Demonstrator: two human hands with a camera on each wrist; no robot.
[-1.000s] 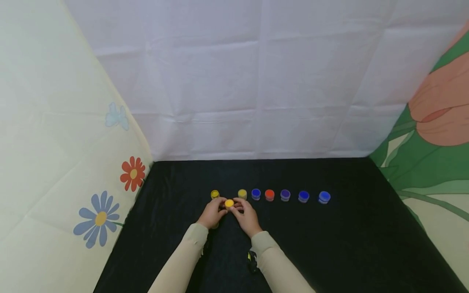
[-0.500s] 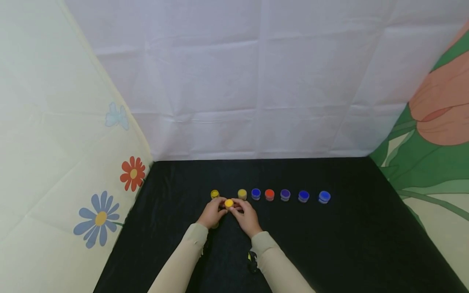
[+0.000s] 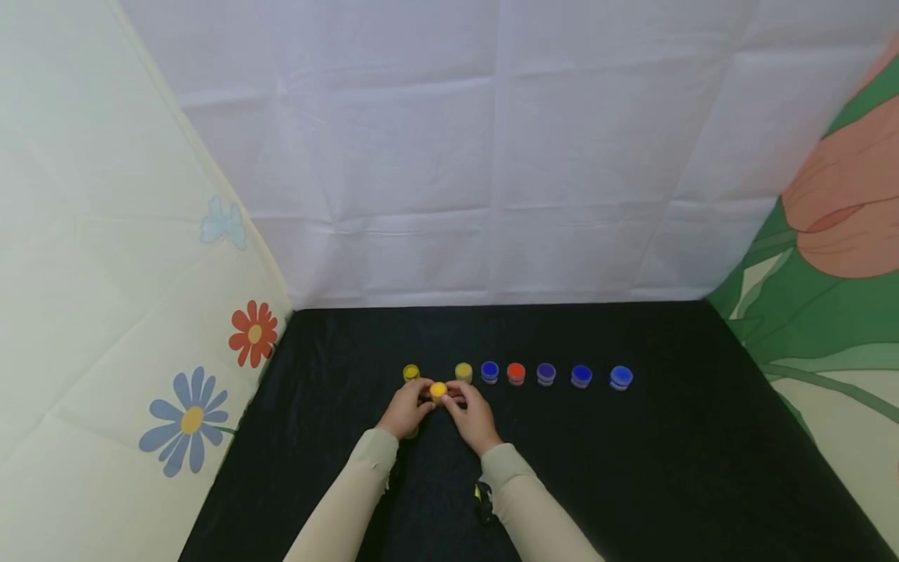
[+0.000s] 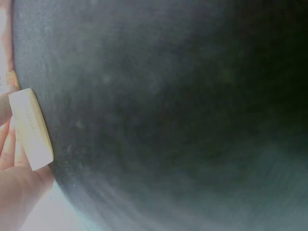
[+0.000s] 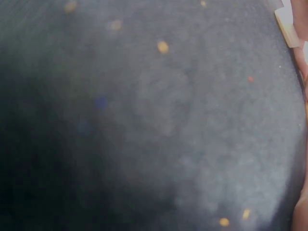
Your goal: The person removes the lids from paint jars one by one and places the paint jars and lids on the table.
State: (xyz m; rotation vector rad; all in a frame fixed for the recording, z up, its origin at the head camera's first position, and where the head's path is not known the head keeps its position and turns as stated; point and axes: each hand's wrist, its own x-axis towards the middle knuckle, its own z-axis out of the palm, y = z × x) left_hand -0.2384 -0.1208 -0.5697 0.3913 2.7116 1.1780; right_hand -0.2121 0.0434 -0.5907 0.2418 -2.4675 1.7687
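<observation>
Between both hands, in the head view, is a small jar with a yellow-orange lid. My left hand pinches its left side, and my right hand grips it from the right with fingertips and thumb. Just beyond the left fingers stands a jar with a darker yellow lid, its lower part covered by the hand. Another jar with a dull yellow lid is right behind the right fingertips. In the left wrist view a pale, block-like thing overlaps the fingers at the left edge.
A row of similar jars runs rightward: a blue one, a red one, a purple one and further blue ones. Black cloth covers the table. A white sheet hangs behind it, with patterned sheets at both sides.
</observation>
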